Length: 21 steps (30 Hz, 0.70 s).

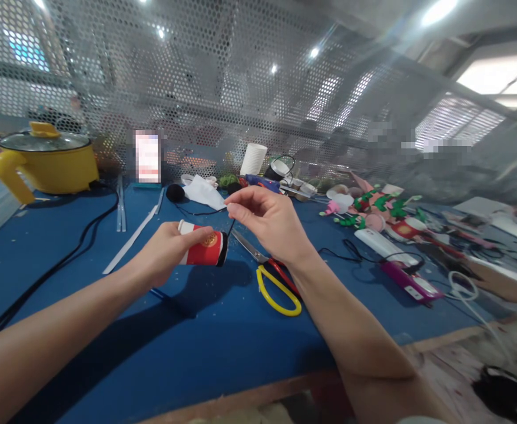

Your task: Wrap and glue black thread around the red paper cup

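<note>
My left hand is wrapped round a red and white paper cup with a gold emblem, held on its side above the table. Black yarn is wound round the cup's right end. A strand runs up from there to my right hand, whose thumb and fingertips pinch it. Beneath my right hand and wrist lie scissors with one yellow and one red handle. A black yarn ball sits behind the cup, with a thread trailing toward my right hand.
A yellow electric pot stands at the left, its black cord crossing the blue table. A lit phone and stacked white cups are at the back. At the right are a purple power strip and craft flowers.
</note>
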Motion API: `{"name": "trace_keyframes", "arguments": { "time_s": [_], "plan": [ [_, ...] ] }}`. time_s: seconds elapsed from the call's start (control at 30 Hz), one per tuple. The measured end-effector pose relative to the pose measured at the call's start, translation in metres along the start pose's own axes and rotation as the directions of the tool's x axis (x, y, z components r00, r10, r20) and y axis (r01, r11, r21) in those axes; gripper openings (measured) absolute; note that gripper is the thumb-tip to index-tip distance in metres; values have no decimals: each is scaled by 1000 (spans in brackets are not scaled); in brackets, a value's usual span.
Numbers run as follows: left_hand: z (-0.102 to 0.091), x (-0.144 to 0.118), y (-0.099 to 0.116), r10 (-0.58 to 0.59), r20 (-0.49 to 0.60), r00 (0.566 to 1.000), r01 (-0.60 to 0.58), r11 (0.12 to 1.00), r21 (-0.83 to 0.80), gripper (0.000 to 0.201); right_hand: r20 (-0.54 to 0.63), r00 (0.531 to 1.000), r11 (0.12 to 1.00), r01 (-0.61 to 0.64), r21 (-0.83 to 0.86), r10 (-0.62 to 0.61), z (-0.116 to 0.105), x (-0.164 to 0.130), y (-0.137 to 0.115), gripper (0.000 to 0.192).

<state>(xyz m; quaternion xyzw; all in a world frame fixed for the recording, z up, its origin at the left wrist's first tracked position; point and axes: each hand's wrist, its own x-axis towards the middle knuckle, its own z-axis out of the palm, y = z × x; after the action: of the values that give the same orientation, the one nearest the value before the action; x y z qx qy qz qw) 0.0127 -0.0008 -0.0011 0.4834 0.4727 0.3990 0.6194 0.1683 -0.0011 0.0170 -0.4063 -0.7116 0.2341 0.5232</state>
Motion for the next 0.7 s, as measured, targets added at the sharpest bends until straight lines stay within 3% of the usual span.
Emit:
{"name": "trace_keyframes", "arguments": {
  "time_s": [0.7],
  "plan": [
    [-1, 2, -2, -17, -11, 1000, 18, 1000, 8, 20, 29, 997, 996, 67, -58, -66, -2, -5, -8, 2]
  ]
}}
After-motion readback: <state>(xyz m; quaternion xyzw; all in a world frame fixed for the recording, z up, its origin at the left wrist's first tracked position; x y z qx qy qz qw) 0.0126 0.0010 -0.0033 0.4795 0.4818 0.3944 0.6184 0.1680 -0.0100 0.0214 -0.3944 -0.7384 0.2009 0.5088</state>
